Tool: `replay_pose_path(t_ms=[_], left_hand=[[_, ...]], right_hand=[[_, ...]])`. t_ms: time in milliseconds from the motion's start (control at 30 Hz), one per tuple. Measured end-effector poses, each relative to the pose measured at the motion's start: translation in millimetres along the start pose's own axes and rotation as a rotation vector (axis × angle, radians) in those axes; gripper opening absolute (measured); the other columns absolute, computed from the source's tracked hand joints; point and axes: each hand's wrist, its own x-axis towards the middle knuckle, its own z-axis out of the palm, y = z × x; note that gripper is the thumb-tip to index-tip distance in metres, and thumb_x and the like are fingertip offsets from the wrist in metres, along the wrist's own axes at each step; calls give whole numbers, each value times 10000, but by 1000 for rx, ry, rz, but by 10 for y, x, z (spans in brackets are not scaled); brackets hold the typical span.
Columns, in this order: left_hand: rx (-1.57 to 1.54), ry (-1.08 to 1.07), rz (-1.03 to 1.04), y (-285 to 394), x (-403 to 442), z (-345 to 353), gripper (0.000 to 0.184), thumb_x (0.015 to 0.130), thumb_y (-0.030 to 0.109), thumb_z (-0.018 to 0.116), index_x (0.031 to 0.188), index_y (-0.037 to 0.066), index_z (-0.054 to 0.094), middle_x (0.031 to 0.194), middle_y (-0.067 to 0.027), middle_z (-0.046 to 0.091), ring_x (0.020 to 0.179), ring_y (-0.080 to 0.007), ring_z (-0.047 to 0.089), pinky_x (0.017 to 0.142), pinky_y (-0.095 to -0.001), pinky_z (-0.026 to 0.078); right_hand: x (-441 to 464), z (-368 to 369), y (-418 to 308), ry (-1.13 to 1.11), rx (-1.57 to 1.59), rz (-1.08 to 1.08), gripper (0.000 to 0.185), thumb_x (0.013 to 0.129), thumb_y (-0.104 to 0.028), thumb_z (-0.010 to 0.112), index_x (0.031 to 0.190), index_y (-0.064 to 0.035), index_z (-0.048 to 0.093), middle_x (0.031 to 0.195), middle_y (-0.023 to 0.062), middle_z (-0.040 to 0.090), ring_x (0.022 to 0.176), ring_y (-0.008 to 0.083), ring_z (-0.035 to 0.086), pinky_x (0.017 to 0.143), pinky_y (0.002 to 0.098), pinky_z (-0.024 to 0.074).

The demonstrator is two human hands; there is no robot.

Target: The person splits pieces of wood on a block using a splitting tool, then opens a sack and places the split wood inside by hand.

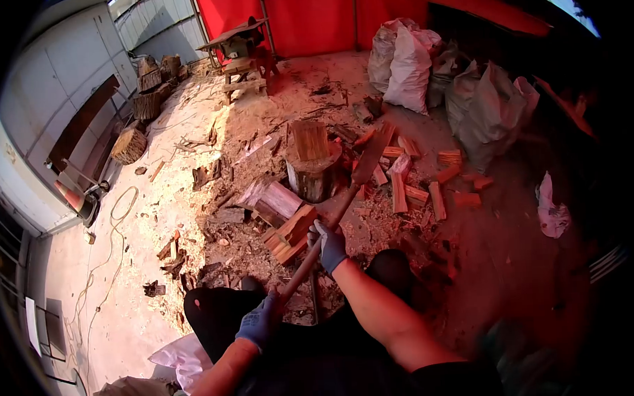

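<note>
Both my gloved hands grip the long handle of an axe (367,161), which slants up and to the right. My left hand (260,321) is closed around the handle's lower end, near my lap. Further up the shaft, my right hand (328,245) is wrapped round it. The axe head appears to the right of an upright piece of wood (311,140), which stands on a chopping block (315,180); whether they touch, I cannot tell. Split logs (287,235) lie just in front of the block, close to my right hand.
Several split pieces of firewood (399,189) are scattered right of the block. Full sacks (485,108) stand at the back right. Log rounds (129,146) and a traffic cone (76,199) are at the left, with a rope (114,236) on the floor. Wood chips and bark litter the ground.
</note>
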Motion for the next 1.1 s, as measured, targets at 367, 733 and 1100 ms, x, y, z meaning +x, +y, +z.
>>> replay_pose_path(t_ms=[367,733,1100], left_hand=[[-376,137,-389,-195,915,849,310,887,342,703,1017,61,676,859,-200,698,835,-365,700,719,-434,540],[-997,126,118,509,3487,-250,203,901,159,707,1051,23,692,819,-13,661,701,-70,570,635,-265,487],[-1169,-204,-875,-271,1798,2065,231,840,216,769,867,42,618,647,-35,579,532,-149,539,486,-321,431]], right_hand=[[-354,924,-617,-295,-204,-180,164,973,-188,660,908,-137,518,666,6,503,523,121,486,492,312,429],[7,2967,-2261,-383,-526,-880,226,922,-158,712,899,-88,497,594,-16,503,400,79,448,383,246,378],[2048,-318,330,294,-897,197,268,888,-179,696,936,-86,449,596,66,517,435,228,520,378,400,403]])
